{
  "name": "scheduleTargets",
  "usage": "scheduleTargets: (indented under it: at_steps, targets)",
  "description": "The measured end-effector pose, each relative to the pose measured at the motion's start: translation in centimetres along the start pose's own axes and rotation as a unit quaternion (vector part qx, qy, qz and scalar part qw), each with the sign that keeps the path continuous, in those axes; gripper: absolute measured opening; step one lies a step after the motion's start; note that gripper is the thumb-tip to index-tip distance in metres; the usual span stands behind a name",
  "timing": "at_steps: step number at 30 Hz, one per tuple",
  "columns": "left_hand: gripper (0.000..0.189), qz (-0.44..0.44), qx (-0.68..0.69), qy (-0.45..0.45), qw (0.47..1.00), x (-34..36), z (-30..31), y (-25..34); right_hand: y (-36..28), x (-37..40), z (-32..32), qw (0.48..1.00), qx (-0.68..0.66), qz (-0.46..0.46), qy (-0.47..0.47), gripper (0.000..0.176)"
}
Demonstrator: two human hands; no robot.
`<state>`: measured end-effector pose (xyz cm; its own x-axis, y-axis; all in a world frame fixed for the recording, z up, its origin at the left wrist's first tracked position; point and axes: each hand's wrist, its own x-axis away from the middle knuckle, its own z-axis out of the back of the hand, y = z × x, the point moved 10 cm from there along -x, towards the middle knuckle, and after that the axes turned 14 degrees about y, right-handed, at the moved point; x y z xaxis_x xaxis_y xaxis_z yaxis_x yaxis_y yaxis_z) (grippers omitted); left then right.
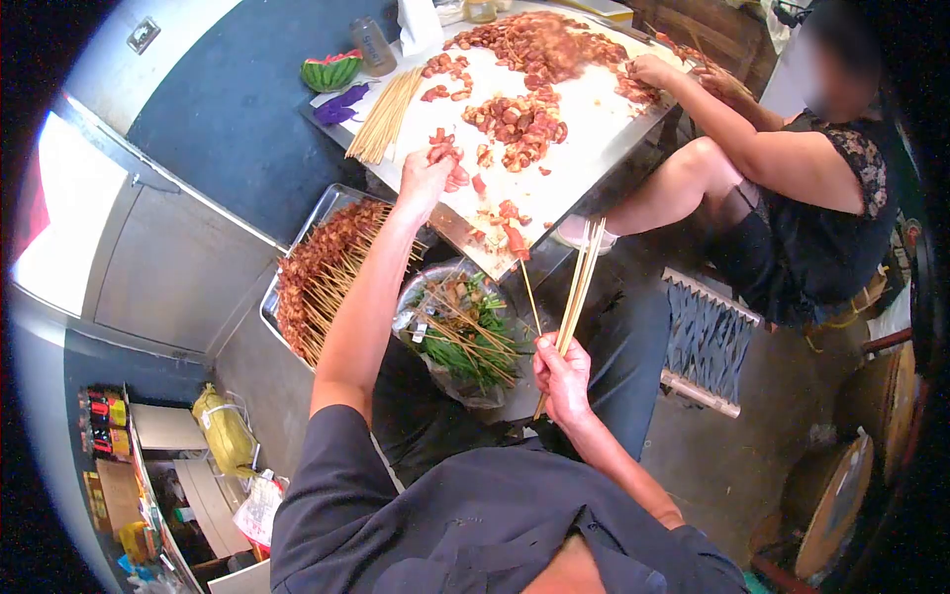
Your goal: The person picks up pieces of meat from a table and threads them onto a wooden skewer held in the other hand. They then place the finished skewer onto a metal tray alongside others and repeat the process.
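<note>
My right hand (562,378) is closed round several bamboo skewers (582,287) that point up toward the table. One of them, a separate skewer (531,297), leans away from the bundle with a red piece of meat (516,241) on its tip. Over the table's left side, my left hand (426,180) has its fingers closed on small pieces of raw meat (455,170). Beyond it lies a larger heap of cut meat (520,129) on the white tabletop (435,213).
Loose skewers (388,114), a purple cloth (341,103), watermelon (332,72) and a bottle (373,48) are at the table's far left. A tray of loaded skewers (322,282) and a bin (465,391) stand below. Another person (802,163) works opposite; a stool (705,342) stands right.
</note>
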<state>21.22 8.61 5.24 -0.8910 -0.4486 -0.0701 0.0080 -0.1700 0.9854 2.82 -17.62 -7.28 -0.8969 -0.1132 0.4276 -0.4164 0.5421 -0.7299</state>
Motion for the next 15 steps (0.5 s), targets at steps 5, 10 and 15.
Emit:
scheduleTargets:
  at_steps: [5, 10, 15]
  targets:
    - [0.023, -0.371, -0.266, 0.141, 0.879, -2.5, 1.6, 2.9, 0.1, -0.1, 0.3, 1.0, 0.004, -0.007, 0.004, 0.008]
    - [0.024, -0.322, -0.397, 0.14, 0.848, 0.4, -0.2, 5.2, -0.2, -0.1, 0.4, 1.0, 0.003, -0.006, 0.012, 0.01]
    - [0.028, -0.171, -0.483, 0.031, 0.859, 0.8, -2.9, 1.9, -0.2, 0.0, 0.5, 1.0, -0.003, -0.009, 0.014, 0.009]
